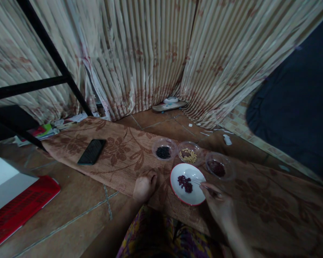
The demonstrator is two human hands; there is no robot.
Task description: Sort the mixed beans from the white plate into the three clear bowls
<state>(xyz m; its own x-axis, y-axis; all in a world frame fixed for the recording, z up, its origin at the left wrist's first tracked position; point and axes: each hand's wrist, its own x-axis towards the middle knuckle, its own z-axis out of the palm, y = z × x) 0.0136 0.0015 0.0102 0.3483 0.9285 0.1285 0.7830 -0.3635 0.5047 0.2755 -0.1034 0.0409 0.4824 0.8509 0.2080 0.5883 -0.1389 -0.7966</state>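
A white plate with a red rim (197,193) lies on a brown patterned mat (118,157) and holds a small heap of dark red beans (185,183). My right hand (218,204) is pinched on a thin tool (197,183) whose tip reaches over the plate toward the beans. My left hand (144,187) rests in a loose fist on the mat, left of the plate. Behind the plate stand three clear bowls: one with black beans (163,152), one with pale yellow beans (188,155), one with dark red beans (216,167).
A black phone (92,151) lies on the mat to the left. A red and white flat object (13,200) sits on the tiled floor at far left. Striped curtains (150,53) hang behind. A dark cloth (293,107) covers the right side. Black metal bars (43,71) cross the upper left.
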